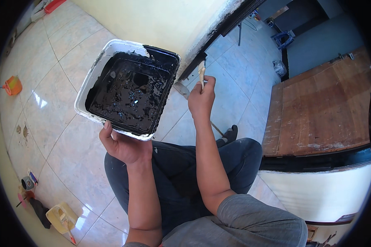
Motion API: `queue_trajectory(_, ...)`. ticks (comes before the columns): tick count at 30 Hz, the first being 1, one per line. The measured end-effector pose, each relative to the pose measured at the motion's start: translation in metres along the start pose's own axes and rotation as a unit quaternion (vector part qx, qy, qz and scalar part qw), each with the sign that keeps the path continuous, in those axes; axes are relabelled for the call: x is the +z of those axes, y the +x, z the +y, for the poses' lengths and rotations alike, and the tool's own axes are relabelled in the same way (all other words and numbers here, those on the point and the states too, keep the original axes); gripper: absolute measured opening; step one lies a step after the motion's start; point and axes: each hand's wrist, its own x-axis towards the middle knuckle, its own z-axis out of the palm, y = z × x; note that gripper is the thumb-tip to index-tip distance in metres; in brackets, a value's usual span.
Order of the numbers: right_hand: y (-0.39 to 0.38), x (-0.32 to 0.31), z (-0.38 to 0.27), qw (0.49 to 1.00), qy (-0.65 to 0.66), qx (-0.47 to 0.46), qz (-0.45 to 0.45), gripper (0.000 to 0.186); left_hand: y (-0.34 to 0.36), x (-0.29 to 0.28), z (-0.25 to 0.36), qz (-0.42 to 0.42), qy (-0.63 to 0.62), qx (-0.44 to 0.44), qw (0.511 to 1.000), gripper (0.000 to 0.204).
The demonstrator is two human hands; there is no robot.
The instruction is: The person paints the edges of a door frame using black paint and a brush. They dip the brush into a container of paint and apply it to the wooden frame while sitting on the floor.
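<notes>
Supporting a white tub (93, 82) near its lower edge in the head view, the left hand (125, 146) grasps with its thumb against the side; its other fingers are mostly hidden. The tub sits in front of the person, left of the right hand (203, 96), which pinches a brush (202, 73) by the handle. Black paint (127, 94) spreads inside the tub and coats its right rim, so a tilt could spill it onto the tiled floor (57, 131) or the dark trousers (247, 152). Whether the bristles touch the dark door frame (226, 29) I cannot tell; a slip there could smear the cream wall (152, 20).
</notes>
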Motion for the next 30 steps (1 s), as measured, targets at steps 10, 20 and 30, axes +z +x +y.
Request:
queue_trajectory(10,-0.027,0.047,0.081,0.992,-0.051,-0.118,-0.011,0.028,-0.001,0.002,-0.001,0.017,-0.007,-0.010,1.000,0.065)
queue_trajectory(20,-0.036,0.067,0.095,0.986,-0.130,0.014,-0.105,0.037,0.000,-0.003,-0.002,0.017,0.001,-0.004,1.000,0.067)
queue_trajectory(30,-0.042,0.049,0.089,0.983,-0.125,0.040,-0.128,0.032,0.000,-0.005,0.001,-0.003,-0.035,-0.012,0.999,0.061)
